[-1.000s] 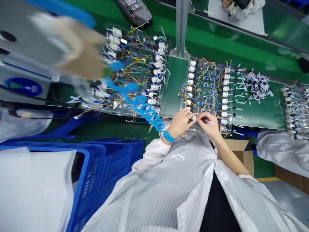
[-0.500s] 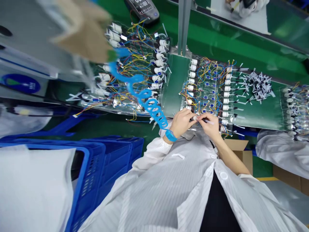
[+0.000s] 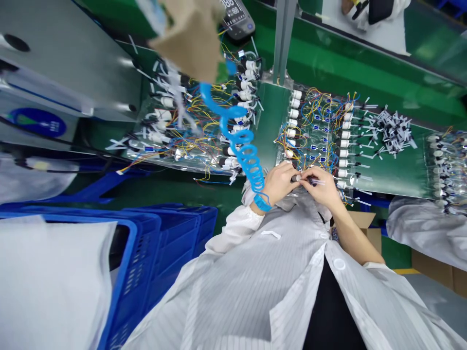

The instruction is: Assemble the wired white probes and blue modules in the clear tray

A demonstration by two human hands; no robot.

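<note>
"188" on meter display (image 3: pixel 234 11), unreadable lettering on blue oval label (image 3: pixel 36 122)

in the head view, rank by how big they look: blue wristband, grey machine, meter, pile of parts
1. grey machine
2. meter and pile of parts, unranked: close in size, and the frame edge cuts off the meter
3. blue wristband

My coat (image 3: pixel 233 287) is white with fine grey stripes, over a black top (image 3: pixel 330 311). Coiled cord (image 3: pixel 248 150) and wristband (image 3: pixel 261 202) are both bright blue. The bench (image 3: pixel 272 107) is green, the wires (image 3: pixel 317 107) a mix of yellow, red and blue, the crates (image 3: pixel 175 243) deep blue, and the carton (image 3: pixel 372 237) plain brown.
</note>
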